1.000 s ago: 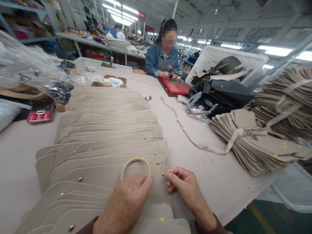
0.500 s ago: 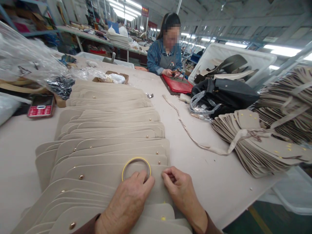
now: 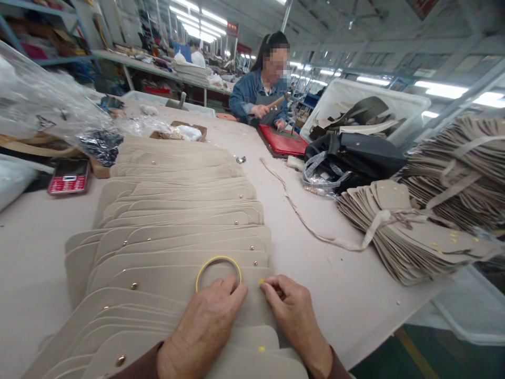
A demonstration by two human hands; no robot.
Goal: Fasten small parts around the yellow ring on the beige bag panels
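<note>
My left hand [image 3: 203, 321] is closed around the lower edge of a roll of yellow tape [image 3: 198, 273], resting on overlapping beige panels [image 3: 158, 281]. My right hand [image 3: 290, 302] is pinched at the right end of one panel. At its fingertips shows a small piece of yellow tape [image 3: 261, 281], touching the panel or just above it; I cannot tell which. Another yellow tape bit [image 3: 261, 348] sticks on a nearer panel. Round gold studs, such as a large stud [image 3: 120, 360], show on several panels.
Tied bundles of beige panels [image 3: 410, 231] lie at the right, beside a black bag [image 3: 359, 158]. A cloth strip [image 3: 303, 218] trails over the table. A red phone [image 3: 69, 177] lies at the left. Across the table a co-worker [image 3: 258, 95] holds a hammer [image 3: 277, 101] over a red block [image 3: 278, 141].
A yellow tape piece now shows at my right fingertips, where none was visible before. My hands have barely moved. The co-worker has raised a hammer. The view has shifted slightly.
</note>
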